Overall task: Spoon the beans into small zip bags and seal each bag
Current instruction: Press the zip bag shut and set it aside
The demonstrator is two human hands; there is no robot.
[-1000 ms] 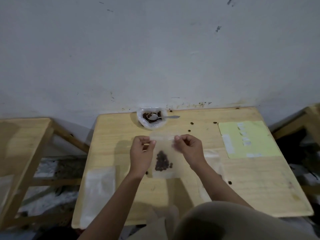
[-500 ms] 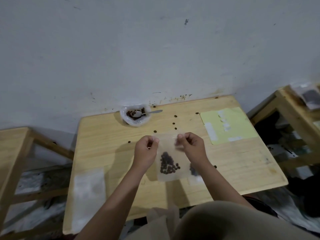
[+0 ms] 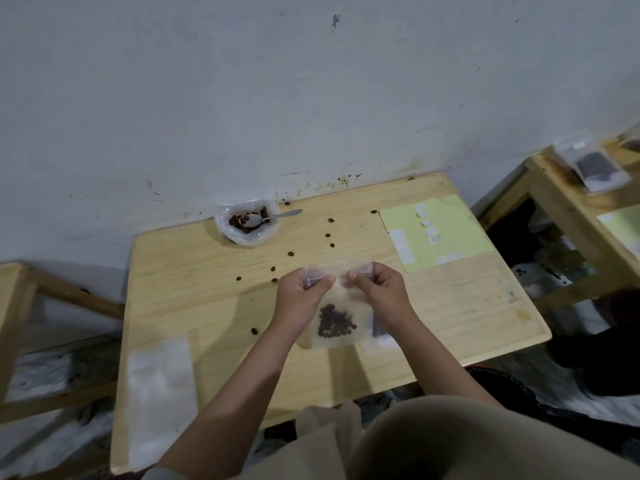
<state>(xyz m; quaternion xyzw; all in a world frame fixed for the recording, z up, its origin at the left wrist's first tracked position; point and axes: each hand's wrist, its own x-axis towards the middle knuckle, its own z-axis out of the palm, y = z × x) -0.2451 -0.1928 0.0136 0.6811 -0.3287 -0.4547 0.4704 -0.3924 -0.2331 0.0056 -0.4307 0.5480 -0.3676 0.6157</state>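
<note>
Clear zip bag (image 3: 341, 306) hangs over table (image 3: 433, 317) center, both hands pinching its top strip: left hand (image 3: 304, 299) and right hand (image 3: 381, 292), fingers closed on film. Light, floppy, slick plastic; beans (image 3: 334, 322) pool at bottom. Best held at the zip corners. Bean bowl (image 3: 246, 223) with metal spoon (image 3: 266, 219) at 11 o'clock.

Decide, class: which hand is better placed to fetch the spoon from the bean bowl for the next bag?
Left, probably. The spoon lies in the bowl at the far left of the table, nearer the left hand; both hands pinch the bag.
</note>
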